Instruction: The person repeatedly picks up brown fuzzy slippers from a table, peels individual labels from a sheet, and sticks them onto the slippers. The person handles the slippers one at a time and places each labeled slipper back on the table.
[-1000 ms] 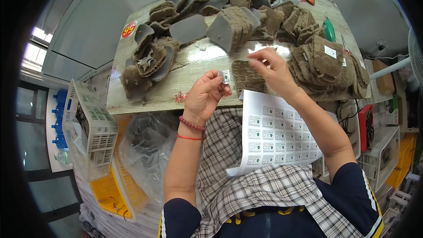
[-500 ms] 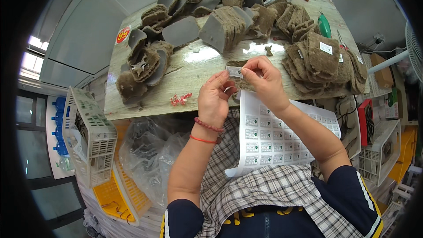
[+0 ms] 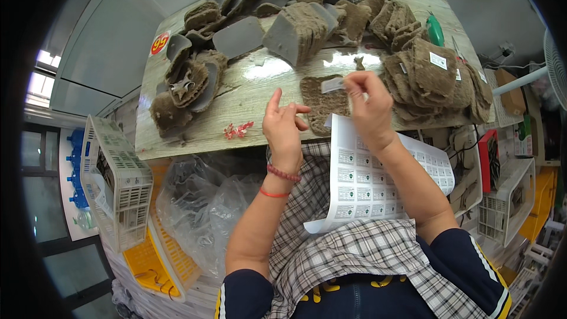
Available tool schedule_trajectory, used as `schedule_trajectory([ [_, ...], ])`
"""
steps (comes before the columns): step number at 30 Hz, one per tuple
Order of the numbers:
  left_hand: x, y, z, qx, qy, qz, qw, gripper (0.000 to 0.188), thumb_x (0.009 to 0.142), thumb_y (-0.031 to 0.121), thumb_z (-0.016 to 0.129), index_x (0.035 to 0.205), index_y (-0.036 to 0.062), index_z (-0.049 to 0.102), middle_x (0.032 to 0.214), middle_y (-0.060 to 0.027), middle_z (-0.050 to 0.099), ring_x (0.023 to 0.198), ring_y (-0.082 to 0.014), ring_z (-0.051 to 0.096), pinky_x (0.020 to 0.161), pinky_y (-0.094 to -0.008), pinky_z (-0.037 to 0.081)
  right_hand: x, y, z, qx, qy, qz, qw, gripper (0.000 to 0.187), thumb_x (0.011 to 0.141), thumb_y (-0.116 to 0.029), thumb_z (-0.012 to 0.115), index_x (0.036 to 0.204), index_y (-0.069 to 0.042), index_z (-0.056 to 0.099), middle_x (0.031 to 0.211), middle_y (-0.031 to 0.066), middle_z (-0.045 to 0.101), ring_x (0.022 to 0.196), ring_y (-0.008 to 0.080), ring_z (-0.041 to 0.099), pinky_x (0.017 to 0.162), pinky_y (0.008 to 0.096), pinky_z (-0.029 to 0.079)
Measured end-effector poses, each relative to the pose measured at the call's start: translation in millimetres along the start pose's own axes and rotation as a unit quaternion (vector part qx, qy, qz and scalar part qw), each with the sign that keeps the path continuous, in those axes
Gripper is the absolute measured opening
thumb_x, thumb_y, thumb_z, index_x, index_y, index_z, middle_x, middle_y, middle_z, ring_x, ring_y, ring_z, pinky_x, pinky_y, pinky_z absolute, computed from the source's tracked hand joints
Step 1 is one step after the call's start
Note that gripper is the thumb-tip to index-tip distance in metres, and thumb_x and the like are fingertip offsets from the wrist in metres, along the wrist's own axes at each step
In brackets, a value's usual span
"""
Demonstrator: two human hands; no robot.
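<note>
My right hand (image 3: 371, 109) pinches a small white sticker label (image 3: 332, 85) by its right end, above a brown fuzzy pad (image 3: 322, 101) lying at the table's near edge. My left hand (image 3: 284, 127) is beside the pad's left edge, fingers apart and holding nothing. A sheet of printed labels (image 3: 369, 177) lies over my lap, its upper end curling up by the pad. To the right, a stack of brown pads (image 3: 422, 82) bears white labels on some tops.
Grey-backed fuzzy pads (image 3: 298, 32) stand in piles along the back and left of the table (image 3: 254, 94). Green-handled snips (image 3: 434, 29) lie at the right. Red scraps (image 3: 238, 130) sit near the front edge. A white crate (image 3: 121, 183) and clear plastic bags (image 3: 198, 201) are at lower left.
My left hand has let go of the label and drawn back, its fingers spreading. My right hand has moved right with the label, and more of the pad beneath shows.
</note>
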State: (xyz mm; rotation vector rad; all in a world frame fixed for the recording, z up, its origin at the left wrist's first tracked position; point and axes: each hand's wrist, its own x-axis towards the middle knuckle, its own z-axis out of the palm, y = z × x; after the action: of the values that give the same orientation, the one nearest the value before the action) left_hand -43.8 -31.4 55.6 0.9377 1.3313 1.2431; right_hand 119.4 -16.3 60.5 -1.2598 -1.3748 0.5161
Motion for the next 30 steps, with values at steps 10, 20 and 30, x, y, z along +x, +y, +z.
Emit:
schedule_trajectory([
  [10, 0.1, -30.6, 3.1, 0.448, -0.123, 0.406, 0.787, 0.021, 0.082, 0.002, 0.06, 0.102, -0.0039, 0.066, 0.109, -0.0164, 0.063, 0.109, -0.0352, 0.058, 0.1, -0.0463, 0.043, 6.9, 55.5, 9.4, 0.048, -0.151, 0.273, 0.949, 0.014, 0.089, -0.014, 0.065, 0.088, 0.0, 0.063, 0.07, 0.0067, 0.063, 0.062, 0.0148, 0.06, 0.059, 0.0296, 0.049],
  [20, -2.8, -33.2, 1.5, 0.454, -0.131, 0.407, 0.782, 0.028, 0.08, 0.003, 0.06, 0.108, -0.0035, 0.063, 0.111, -0.0163, 0.061, 0.113, -0.034, 0.058, 0.104, -0.0477, 0.04, -0.2, 52.4, 15.7, -0.096, -0.132, 0.159, 0.974, 0.014, 0.089, -0.013, 0.066, 0.092, 0.001, 0.064, 0.078, 0.0128, 0.068, 0.068, 0.0212, 0.062, 0.065, 0.0343, 0.049],
  [30, -3.1, -38.5, 0.1, 0.46, -0.118, 0.402, 0.783, 0.039, 0.08, -0.001, 0.062, 0.119, 0.0001, 0.058, 0.114, -0.0166, 0.06, 0.113, -0.0339, 0.057, 0.103, -0.0489, 0.042, 1.0, 48.2, 14.0, -0.098, -0.139, 0.159, 0.972, 0.014, 0.088, -0.013, 0.066, 0.091, 0.001, 0.064, 0.08, 0.0148, 0.068, 0.071, 0.025, 0.064, 0.067, 0.0352, 0.05],
])
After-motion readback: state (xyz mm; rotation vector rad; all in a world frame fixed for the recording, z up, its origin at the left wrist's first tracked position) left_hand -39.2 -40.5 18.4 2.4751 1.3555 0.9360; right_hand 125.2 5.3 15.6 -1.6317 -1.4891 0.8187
